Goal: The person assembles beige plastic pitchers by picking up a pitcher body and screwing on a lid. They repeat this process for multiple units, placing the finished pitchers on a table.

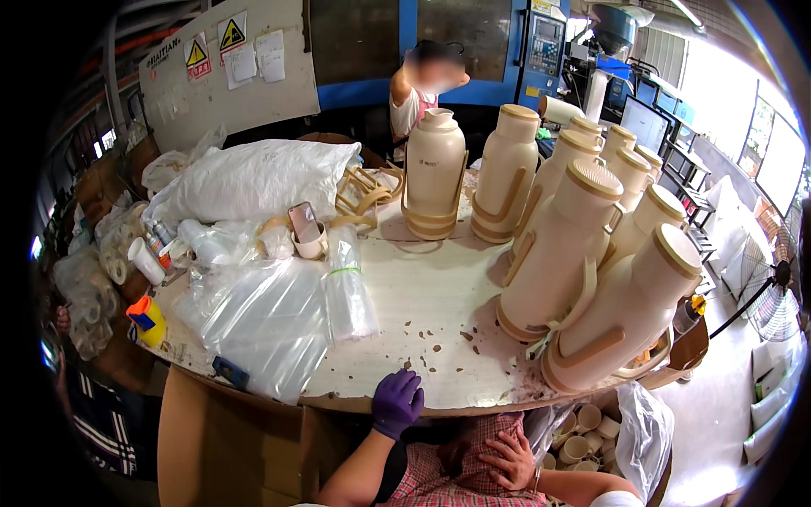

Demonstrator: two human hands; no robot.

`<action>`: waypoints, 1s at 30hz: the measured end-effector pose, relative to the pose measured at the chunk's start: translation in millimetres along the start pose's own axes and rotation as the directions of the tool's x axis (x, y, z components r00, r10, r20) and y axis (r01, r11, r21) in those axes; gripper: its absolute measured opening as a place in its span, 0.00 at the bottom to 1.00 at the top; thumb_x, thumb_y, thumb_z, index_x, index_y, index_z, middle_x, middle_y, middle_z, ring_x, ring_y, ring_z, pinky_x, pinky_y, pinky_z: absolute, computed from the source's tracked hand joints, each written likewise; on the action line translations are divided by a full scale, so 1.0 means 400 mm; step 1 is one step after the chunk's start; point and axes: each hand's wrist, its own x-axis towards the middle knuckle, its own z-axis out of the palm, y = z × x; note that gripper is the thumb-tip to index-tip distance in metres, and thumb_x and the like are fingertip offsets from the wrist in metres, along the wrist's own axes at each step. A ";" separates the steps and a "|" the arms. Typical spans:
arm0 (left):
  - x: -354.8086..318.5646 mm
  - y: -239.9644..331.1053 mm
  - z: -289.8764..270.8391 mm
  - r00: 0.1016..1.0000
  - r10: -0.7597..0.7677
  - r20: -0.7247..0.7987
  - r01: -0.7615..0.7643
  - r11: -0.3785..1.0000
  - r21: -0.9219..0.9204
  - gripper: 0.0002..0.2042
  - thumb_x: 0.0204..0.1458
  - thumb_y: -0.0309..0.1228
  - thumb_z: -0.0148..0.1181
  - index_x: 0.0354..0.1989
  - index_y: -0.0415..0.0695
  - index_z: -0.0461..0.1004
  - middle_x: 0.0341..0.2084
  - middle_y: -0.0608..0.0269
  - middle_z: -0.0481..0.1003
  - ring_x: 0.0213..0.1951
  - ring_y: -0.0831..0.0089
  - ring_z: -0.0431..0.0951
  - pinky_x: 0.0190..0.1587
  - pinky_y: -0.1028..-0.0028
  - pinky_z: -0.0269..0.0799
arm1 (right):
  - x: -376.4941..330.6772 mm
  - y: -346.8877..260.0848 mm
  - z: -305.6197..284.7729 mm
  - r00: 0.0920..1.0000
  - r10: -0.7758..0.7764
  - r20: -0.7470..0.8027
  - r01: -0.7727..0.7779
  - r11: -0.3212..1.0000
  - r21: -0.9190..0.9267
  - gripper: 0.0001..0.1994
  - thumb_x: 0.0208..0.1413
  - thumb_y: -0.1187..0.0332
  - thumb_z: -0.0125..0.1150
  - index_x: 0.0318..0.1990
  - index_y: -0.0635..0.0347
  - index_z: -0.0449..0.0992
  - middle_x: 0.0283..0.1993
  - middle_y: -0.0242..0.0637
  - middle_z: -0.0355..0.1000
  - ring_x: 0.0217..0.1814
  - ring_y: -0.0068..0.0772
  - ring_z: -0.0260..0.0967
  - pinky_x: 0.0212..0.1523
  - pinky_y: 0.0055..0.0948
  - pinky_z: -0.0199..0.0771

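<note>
My left hand (397, 403), in a purple glove, rests palm down on the front edge of the table. Its fingers are curled together, and nothing shows in them. My bare right hand (511, 460) lies on the red checked apron over my lap, fingers spread and holding nothing. Small brown flakes (437, 348) are scattered on the table ahead of the gloved hand. To the right stand several tall cream vacuum flasks (562, 245), with a leaning flask (617, 313) nearest me. Clear plastic bags (262, 325) lie flat to the left of my gloved hand.
A stuffed white sack (253, 177), a mug (312, 243) with a phone in it and a yellow-orange container (148, 321) occupy the table's left. An open cardboard box (211, 439) stands below. Cream cups (583, 439) fill a lined box at right. Another person (427, 93) sits across.
</note>
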 end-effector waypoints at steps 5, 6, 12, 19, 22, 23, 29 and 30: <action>-0.004 -0.001 0.005 1.000 0.005 -0.013 -0.005 1.000 0.007 0.11 0.42 0.27 0.60 0.36 0.43 0.76 0.39 0.58 0.75 0.42 0.57 0.76 0.46 0.61 0.71 | 0.004 -0.007 -0.003 1.000 0.000 0.000 0.000 1.000 0.003 0.22 0.50 0.54 0.54 0.55 0.39 0.76 0.63 0.35 0.64 0.69 0.45 0.52 0.69 0.56 0.36; -0.005 0.000 0.003 1.000 0.004 -0.012 -0.004 1.000 0.010 0.11 0.42 0.27 0.60 0.36 0.43 0.76 0.39 0.58 0.75 0.42 0.57 0.77 0.46 0.61 0.71 | 0.004 -0.007 -0.002 1.000 -0.001 0.002 0.001 1.000 0.003 0.22 0.50 0.54 0.55 0.55 0.39 0.76 0.63 0.35 0.64 0.69 0.45 0.53 0.69 0.56 0.36; -0.010 -0.006 -0.001 1.000 0.001 -0.024 -0.001 1.000 0.017 0.11 0.42 0.27 0.61 0.37 0.44 0.76 0.39 0.59 0.75 0.42 0.57 0.76 0.47 0.61 0.71 | 0.010 -0.011 -0.004 1.000 -0.006 0.004 0.006 1.000 -0.004 0.22 0.49 0.54 0.56 0.55 0.39 0.76 0.63 0.34 0.65 0.68 0.45 0.54 0.68 0.55 0.39; 0.011 0.012 0.006 0.999 0.010 -0.042 -0.009 1.000 0.012 0.11 0.41 0.27 0.61 0.35 0.43 0.77 0.38 0.56 0.76 0.42 0.55 0.77 0.47 0.58 0.72 | -0.012 0.011 0.001 0.999 0.003 0.036 -0.002 1.000 -0.029 0.23 0.50 0.55 0.56 0.57 0.39 0.74 0.66 0.35 0.62 0.71 0.45 0.51 0.69 0.55 0.36; -0.028 -0.010 0.025 1.000 -0.026 -0.016 0.027 1.000 0.009 0.10 0.42 0.26 0.61 0.35 0.42 0.77 0.39 0.54 0.77 0.43 0.54 0.76 0.48 0.57 0.71 | -0.014 0.030 0.010 0.996 0.002 0.092 0.000 1.000 -0.016 0.25 0.51 0.56 0.56 0.60 0.41 0.71 0.68 0.36 0.59 0.72 0.46 0.49 0.69 0.56 0.35; -0.022 -0.003 0.018 1.000 -0.013 0.007 0.013 0.998 0.054 0.10 0.43 0.26 0.61 0.36 0.41 0.76 0.40 0.55 0.75 0.43 0.54 0.76 0.47 0.56 0.71 | -0.026 0.028 0.021 0.992 0.018 0.122 -0.019 1.000 0.007 0.26 0.51 0.56 0.55 0.60 0.42 0.70 0.68 0.37 0.58 0.72 0.47 0.48 0.69 0.57 0.35; 0.005 -0.001 0.021 1.000 0.011 0.008 -0.011 1.000 0.022 0.10 0.43 0.25 0.59 0.35 0.40 0.76 0.39 0.56 0.75 0.43 0.54 0.76 0.46 0.57 0.71 | -0.021 0.025 0.007 0.998 0.010 0.066 -0.013 0.999 0.043 0.24 0.54 0.56 0.52 0.61 0.42 0.70 0.70 0.36 0.56 0.74 0.45 0.46 0.69 0.58 0.33; -0.003 -0.001 0.021 1.000 0.006 0.015 -0.007 1.000 0.020 0.09 0.43 0.24 0.59 0.35 0.40 0.76 0.39 0.56 0.75 0.42 0.54 0.76 0.45 0.57 0.71 | -0.023 0.027 0.009 0.998 0.007 0.059 -0.010 0.999 0.049 0.24 0.54 0.56 0.52 0.61 0.42 0.70 0.70 0.36 0.56 0.74 0.45 0.46 0.69 0.58 0.33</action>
